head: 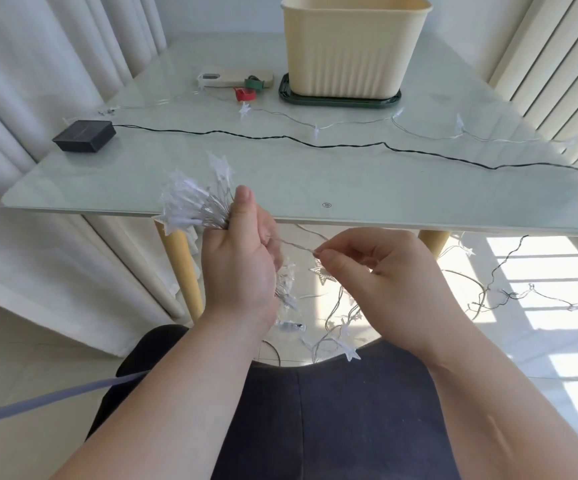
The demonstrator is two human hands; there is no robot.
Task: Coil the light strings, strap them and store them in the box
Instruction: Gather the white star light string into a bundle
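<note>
The left hand (239,261) is gripping a coiled bunch of clear star-shaped lights on silver wire (194,206), the right hand (367,268) is pinching its loose strand (294,244). On the pale glass table (315,181) beyond, the cream ribbed plastic box (353,46) is standing.

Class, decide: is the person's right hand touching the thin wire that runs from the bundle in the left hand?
Touching. The head view shows the right hand pinching the wire between thumb and forefinger.
</note>
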